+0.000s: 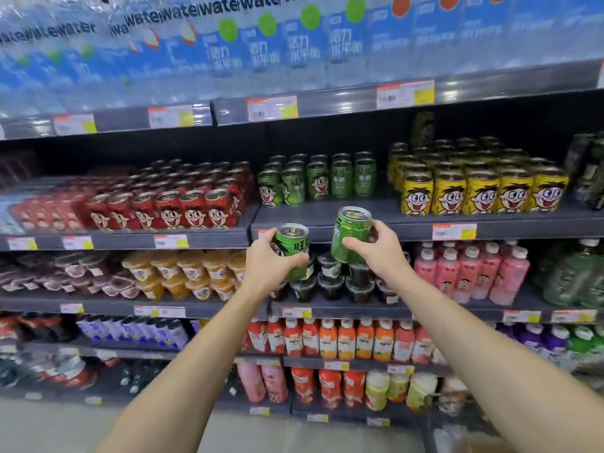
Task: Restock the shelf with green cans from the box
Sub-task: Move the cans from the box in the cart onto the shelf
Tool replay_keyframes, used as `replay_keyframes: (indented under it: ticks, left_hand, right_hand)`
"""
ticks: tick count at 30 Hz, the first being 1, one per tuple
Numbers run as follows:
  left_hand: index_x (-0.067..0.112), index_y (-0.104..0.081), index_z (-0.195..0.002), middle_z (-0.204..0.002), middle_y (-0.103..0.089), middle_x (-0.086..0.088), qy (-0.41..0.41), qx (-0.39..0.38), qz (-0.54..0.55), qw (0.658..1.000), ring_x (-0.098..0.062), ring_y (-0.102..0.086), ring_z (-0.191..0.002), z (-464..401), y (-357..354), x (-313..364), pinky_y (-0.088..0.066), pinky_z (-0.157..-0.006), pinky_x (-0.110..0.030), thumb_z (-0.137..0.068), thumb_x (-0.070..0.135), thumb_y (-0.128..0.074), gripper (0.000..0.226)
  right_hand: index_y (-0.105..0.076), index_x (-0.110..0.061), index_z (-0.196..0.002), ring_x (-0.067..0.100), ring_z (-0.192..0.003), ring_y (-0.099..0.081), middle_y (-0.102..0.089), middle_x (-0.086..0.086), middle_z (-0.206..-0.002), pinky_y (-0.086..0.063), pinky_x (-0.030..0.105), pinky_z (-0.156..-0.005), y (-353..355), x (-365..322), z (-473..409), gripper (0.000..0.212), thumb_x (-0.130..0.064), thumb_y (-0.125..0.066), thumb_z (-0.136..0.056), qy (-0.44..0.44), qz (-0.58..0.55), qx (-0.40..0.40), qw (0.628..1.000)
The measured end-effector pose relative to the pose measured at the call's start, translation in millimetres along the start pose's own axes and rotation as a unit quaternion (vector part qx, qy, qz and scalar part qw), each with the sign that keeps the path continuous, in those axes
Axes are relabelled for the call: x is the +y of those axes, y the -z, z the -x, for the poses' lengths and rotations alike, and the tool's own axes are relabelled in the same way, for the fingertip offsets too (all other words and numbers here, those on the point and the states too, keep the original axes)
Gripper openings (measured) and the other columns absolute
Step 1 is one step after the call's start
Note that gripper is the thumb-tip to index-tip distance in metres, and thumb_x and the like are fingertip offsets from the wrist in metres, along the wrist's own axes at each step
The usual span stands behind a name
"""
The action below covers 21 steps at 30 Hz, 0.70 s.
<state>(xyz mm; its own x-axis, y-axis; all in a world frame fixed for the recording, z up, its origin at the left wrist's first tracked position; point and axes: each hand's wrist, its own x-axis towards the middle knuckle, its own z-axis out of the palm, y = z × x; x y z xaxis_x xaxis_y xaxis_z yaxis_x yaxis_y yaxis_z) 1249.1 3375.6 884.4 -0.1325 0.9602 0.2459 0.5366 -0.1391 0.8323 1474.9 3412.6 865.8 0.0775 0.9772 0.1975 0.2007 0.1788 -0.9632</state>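
Each of the hands gripped one green can: the left hand [271, 256] wrapped its can [292, 251], the right hand [380, 246] its tilted can [349, 235], both just below the shelf [359, 220] edge. Placing seemed underway; next, lift them into the gap before the shelved green cans [317, 179].

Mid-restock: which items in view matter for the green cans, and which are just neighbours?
Job: green can in left hand; green can in right hand; shelved green cartoon-face cans; dark shelf board.
Neighbours: red cans; yellow cans; orange juice bottles.
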Motion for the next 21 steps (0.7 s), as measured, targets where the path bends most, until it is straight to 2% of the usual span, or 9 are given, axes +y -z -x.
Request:
replay_keyframes:
  ticks: [2, 4, 7, 11, 14, 18, 21]
  left_hand:
    - [0.020, -0.062, -0.121, -0.105, -0.070, 0.007, -0.012, 0.000, 0.008, 1.000, -0.005, -0.064, -0.095, -22, -1, 4, -0.052, -0.083, -0.024, -0.062, 0.035, -0.086, 0.066]
    - [0.021, -0.060, -0.124, -0.111, -0.068, 0.007, -0.028, 0.002, 0.014, 1.000, -0.007, -0.062, -0.099, -44, -4, 13, -0.050, -0.088, -0.028, -0.061, 0.035, -0.086, 0.069]
    - [0.017, -0.051, -0.137, -0.127, -0.060, 0.003, -0.047, 0.001, 0.006, 0.999, -0.010, -0.054, -0.112, -77, -12, 22, -0.044, -0.097, -0.028, -0.061, 0.038, -0.087, 0.086]
    - [0.017, -0.049, -0.138, -0.128, -0.058, 0.005, -0.077, -0.029, 0.012, 0.997, -0.009, -0.053, -0.115, -117, -27, 27, -0.042, -0.095, -0.026, -0.061, 0.042, -0.086, 0.089]
    - [0.016, -0.050, -0.138, -0.128, -0.061, 0.004, -0.083, -0.050, 0.008, 0.995, -0.014, -0.057, -0.117, -143, -35, 26, -0.045, -0.094, -0.027, -0.059, 0.044, -0.086, 0.091]
    - [0.012, -0.045, -0.141, -0.136, -0.056, -0.004, -0.091, -0.056, -0.003, 0.994, -0.018, -0.054, -0.121, -172, -45, 25, -0.039, -0.093, -0.024, -0.059, 0.045, -0.087, 0.098]
    - [0.011, -0.050, -0.137, -0.121, -0.063, 0.002, -0.092, -0.050, -0.001, 0.994, -0.013, -0.057, -0.111, -185, -51, 21, -0.039, -0.087, -0.022, -0.058, 0.042, -0.088, 0.093]
  right_hand:
    - [-0.063, -0.021, -0.113, 0.007, -0.093, -0.066, -0.069, -0.009, -0.103, -0.050, 0.024, -0.079, -4, -2, -18, 0.043, -0.024, -0.082, -0.075, -0.011, -0.012, 0.010, 1.000]
    - [-0.066, -0.020, -0.106, 0.005, -0.088, -0.069, -0.072, -0.006, -0.102, -0.051, 0.019, -0.071, -6, -6, -37, 0.036, -0.022, -0.082, -0.074, -0.029, -0.043, 0.020, 0.998]
    - [-0.066, -0.021, -0.102, -0.002, -0.078, -0.069, -0.073, -0.007, -0.099, -0.050, 0.012, -0.061, -10, -13, -61, 0.031, -0.020, -0.082, -0.075, -0.035, -0.060, 0.039, 0.997]
    - [-0.066, -0.026, -0.095, -0.005, -0.078, -0.068, -0.073, -0.017, -0.087, -0.049, 0.008, -0.060, -12, -22, -86, 0.030, -0.028, -0.083, -0.070, -0.018, -0.031, 0.053, 0.998]
    - [-0.065, -0.027, -0.096, -0.001, -0.084, -0.069, -0.073, -0.013, -0.094, -0.053, 0.018, -0.071, -11, -20, -104, 0.034, -0.029, -0.084, -0.067, -0.025, -0.014, 0.067, 0.997]
    - [-0.063, -0.030, -0.094, -0.008, -0.077, -0.066, -0.071, -0.016, -0.093, -0.048, 0.008, -0.060, -8, -20, -124, 0.037, -0.030, -0.084, -0.065, -0.035, 0.001, 0.076, 0.997]
    - [-0.062, -0.028, -0.097, -0.007, -0.076, -0.067, -0.071, -0.013, -0.094, -0.048, 0.008, -0.059, -7, -13, -136, 0.039, -0.025, -0.084, -0.065, -0.045, 0.009, 0.080, 0.996]
